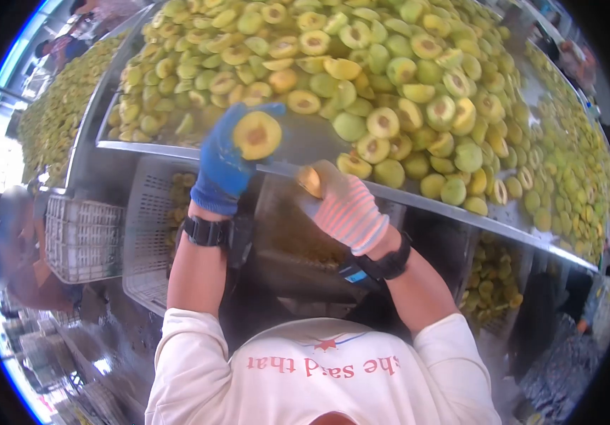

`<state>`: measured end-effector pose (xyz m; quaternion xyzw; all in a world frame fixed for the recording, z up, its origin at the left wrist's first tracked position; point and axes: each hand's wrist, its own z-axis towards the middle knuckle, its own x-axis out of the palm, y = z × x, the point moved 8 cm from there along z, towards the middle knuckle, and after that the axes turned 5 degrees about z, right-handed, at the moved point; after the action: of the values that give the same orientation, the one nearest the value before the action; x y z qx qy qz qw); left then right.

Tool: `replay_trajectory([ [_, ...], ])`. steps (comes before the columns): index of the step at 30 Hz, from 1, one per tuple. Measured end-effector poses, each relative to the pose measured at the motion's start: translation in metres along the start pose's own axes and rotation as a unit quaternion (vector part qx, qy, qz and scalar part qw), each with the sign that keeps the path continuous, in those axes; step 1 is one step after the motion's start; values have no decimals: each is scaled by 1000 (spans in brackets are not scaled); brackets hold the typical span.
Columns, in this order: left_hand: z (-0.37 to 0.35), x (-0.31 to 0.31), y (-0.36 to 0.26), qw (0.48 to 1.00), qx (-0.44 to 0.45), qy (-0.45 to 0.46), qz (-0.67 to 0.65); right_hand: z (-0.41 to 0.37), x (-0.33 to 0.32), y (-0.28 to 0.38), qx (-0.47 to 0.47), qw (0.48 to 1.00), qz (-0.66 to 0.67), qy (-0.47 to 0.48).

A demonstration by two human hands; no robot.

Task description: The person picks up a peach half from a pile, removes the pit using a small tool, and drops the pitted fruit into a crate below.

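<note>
My left hand (225,166), in a blue glove, is closed around a yellow-green stone-fruit half (257,135) whose cut face and brown pit hollow point up. It is above the near rim of the metal table. My right hand (349,212), in a pink-and-white striped glove, is closed on a small orange-brown rounded thing (310,181) at its fingertips; blur hides its exact kind. The two hands are apart. Just beyond them lies a large heap of halved green-yellow fruit (390,78), many cut side up.
The table's metal rim (418,197) runs across in front of me. Below it are a white plastic crate (150,234) with some fruit, a dark bin (294,230) between my arms, and more fruit (490,280) at lower right. Stacked crates (84,239) and other people are at the left.
</note>
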<state>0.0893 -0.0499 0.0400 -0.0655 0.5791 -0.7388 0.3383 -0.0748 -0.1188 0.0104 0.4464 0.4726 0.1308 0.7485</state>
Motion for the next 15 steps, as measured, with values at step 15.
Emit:
replay_trajectory([
  [15, -17, 58, 12, 995, 73, -56, 27, 9, 39, -45, -3, 995, 82, 53],
])
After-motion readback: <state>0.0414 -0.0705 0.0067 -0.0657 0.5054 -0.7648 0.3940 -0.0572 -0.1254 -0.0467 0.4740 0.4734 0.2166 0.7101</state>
